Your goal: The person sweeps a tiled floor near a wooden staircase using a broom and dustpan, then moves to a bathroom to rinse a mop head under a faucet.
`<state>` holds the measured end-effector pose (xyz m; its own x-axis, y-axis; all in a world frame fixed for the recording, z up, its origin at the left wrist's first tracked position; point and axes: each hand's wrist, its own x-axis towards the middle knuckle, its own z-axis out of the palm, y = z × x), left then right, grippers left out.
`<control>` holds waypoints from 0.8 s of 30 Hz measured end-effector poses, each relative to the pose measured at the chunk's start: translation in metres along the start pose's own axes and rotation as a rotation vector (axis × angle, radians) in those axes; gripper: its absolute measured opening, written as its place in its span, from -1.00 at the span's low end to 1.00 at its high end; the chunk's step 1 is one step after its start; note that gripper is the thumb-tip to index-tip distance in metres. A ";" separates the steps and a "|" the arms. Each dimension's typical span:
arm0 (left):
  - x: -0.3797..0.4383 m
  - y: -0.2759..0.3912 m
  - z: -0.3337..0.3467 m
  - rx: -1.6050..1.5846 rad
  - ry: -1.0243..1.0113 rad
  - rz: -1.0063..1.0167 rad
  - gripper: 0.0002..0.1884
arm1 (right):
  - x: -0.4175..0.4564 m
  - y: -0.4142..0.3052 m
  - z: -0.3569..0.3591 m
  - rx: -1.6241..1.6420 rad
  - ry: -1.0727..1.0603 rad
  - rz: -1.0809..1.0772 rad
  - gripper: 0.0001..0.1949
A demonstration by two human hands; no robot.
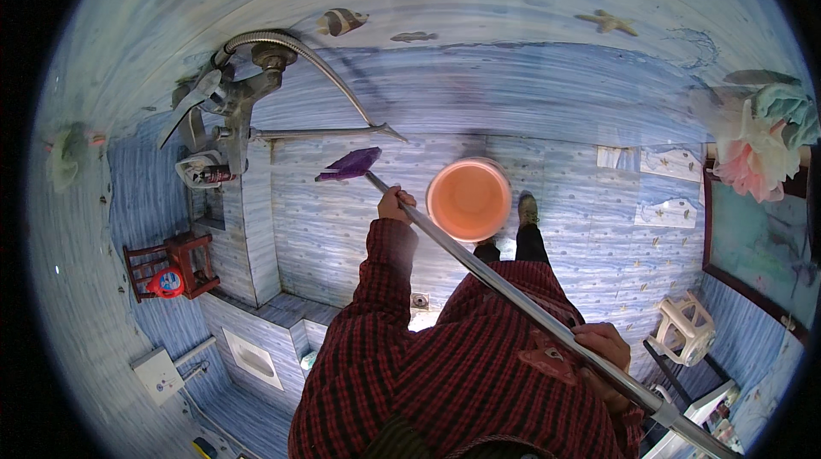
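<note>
A long metal-handled mop (487, 276) runs diagonally across my body, from upper left to lower right. Its purple head (349, 164) is raised above the floor at the upper left. My left hand (396, 205) grips the handle close below that head. Farther down the handle, my right hand (603, 347) is closed around it at my side. An orange bucket (469, 199) stands on the tiled floor in front of my feet, beside the handle; whether it holds water I cannot tell.
A wall-mounted shower mixer with a metal hose (240, 106) juts out at upper left. A brown wooden stool (192, 267), a squat toilet (253, 358) and a raised tiled step are at left. At right stand a white plastic stool (685, 329) and a framed door (760, 234). A floor drain (419, 300) lies near me.
</note>
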<state>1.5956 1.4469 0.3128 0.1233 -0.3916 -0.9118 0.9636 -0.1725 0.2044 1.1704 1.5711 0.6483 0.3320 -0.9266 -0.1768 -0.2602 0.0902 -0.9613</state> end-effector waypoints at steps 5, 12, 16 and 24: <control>-0.002 0.006 0.000 0.009 0.013 -0.016 -0.67 | 0.007 0.001 0.000 0.016 -0.002 -0.030 -0.53; -0.001 0.012 -0.007 -0.012 -0.018 -0.018 -0.67 | 0.011 0.006 0.002 0.010 0.004 -0.052 -0.52; -0.003 0.013 -0.006 -0.019 -0.006 -0.011 -0.67 | 0.013 0.008 0.002 0.016 0.009 -0.078 -0.52; -0.014 0.007 0.003 -0.033 0.002 0.015 -0.67 | 0.014 0.005 -0.003 0.001 -0.003 -0.063 -0.57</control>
<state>1.5998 1.4487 0.3284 0.1378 -0.3921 -0.9096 0.9690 -0.1368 0.2058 1.1714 1.5574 0.6418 0.3507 -0.9292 -0.1164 -0.2373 0.0321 -0.9709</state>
